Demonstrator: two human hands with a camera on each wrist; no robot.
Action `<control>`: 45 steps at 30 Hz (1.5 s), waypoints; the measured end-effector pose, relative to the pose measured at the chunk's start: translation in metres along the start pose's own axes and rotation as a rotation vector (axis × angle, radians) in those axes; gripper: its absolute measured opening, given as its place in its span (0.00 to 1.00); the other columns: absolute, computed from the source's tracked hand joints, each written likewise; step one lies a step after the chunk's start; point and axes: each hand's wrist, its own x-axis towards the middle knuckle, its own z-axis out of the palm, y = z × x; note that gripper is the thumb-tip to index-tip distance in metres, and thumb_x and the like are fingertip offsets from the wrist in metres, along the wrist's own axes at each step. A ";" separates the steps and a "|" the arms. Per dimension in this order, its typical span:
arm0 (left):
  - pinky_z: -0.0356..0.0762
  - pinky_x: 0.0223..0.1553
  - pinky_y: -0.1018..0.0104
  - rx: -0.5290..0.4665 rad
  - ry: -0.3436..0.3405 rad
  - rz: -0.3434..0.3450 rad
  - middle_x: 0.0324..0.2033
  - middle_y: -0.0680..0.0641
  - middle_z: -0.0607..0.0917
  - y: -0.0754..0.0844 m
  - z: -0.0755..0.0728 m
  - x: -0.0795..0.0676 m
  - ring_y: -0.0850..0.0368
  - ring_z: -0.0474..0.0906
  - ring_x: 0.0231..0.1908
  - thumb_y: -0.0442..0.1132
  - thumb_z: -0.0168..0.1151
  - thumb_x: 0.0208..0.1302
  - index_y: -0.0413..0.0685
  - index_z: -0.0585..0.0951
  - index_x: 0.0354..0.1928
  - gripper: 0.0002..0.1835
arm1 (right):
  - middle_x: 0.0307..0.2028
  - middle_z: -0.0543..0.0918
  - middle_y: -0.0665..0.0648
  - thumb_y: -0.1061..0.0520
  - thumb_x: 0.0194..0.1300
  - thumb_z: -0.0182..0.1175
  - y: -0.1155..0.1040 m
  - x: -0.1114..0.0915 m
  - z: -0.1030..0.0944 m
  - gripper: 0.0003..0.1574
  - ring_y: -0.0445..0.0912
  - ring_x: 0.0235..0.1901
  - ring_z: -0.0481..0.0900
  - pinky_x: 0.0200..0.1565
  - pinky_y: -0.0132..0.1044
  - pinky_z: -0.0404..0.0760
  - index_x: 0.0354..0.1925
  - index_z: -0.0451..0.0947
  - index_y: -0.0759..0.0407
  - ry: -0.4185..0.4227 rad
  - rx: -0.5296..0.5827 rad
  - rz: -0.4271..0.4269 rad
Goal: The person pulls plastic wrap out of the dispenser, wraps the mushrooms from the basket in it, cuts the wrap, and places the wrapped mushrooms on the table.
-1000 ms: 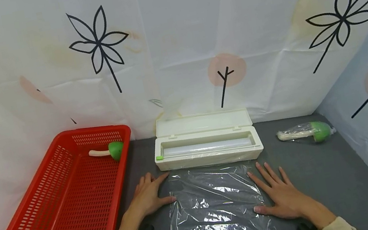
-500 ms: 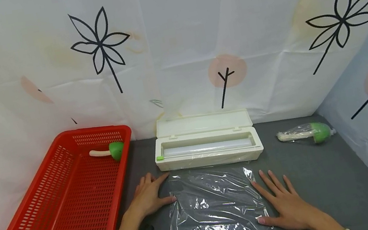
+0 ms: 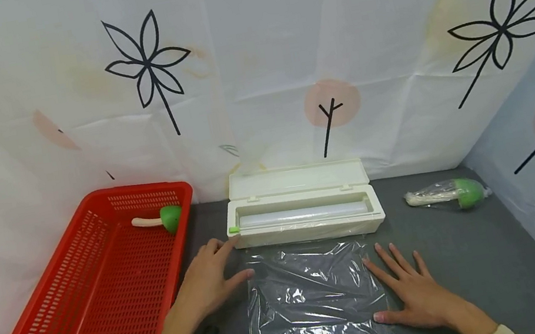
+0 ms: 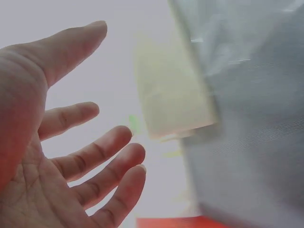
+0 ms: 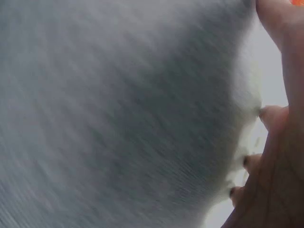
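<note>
A sheet of cling film (image 3: 318, 301) lies on the grey table in front of a white cling film dispenser (image 3: 311, 231), whose lid stands up at the back with a film roll (image 3: 303, 214) inside. My left hand (image 3: 204, 282) is near the dispenser's left front corner, fingers loosely spread and holding nothing; the left wrist view shows its bare palm (image 4: 28, 190). At the film's right edge, my right hand (image 3: 416, 293) is spread out, its thumb and index finger touching the sheet. In the right wrist view only part of that hand (image 5: 280, 156) shows.
To the left sits a red plastic basket (image 3: 104, 279) holding a toy mushroom (image 3: 169, 217) with a green cap and pale stem. A similar toy wrapped in film (image 3: 447, 195) lies at the right. White printed cloth (image 3: 251, 74) walls the back and sides.
My left hand has left the film's upper left corner and moved slightly left and away toward the dispenser. The right hand slid a little toward me, then stayed by the film's edge.
</note>
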 end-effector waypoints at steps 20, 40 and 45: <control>0.67 0.58 0.31 -0.139 -0.070 -0.170 0.63 0.25 0.71 -0.164 -0.088 0.054 0.27 0.67 0.62 0.44 0.69 0.68 0.29 0.69 0.69 0.36 | 0.78 0.51 0.66 0.19 0.56 0.62 0.001 -0.002 0.004 0.63 0.70 0.75 0.45 0.62 0.79 0.39 0.79 0.57 0.45 -0.005 0.003 0.013; 0.78 0.31 0.63 -0.203 -0.004 -0.131 0.44 0.32 0.87 -0.217 -0.042 0.067 0.34 0.84 0.44 0.38 0.69 0.68 0.32 0.82 0.58 0.21 | 0.79 0.47 0.64 0.19 0.56 0.62 0.001 0.000 0.005 0.65 0.69 0.76 0.41 0.64 0.77 0.33 0.80 0.54 0.45 -0.045 0.031 0.037; 0.78 0.31 0.66 -0.190 0.015 -0.109 0.47 0.31 0.86 -0.221 -0.035 0.069 0.38 0.85 0.43 0.35 0.68 0.67 0.32 0.84 0.55 0.17 | 0.79 0.47 0.64 0.20 0.56 0.62 0.001 -0.001 0.005 0.64 0.69 0.76 0.41 0.64 0.77 0.33 0.80 0.54 0.45 -0.046 0.032 0.041</control>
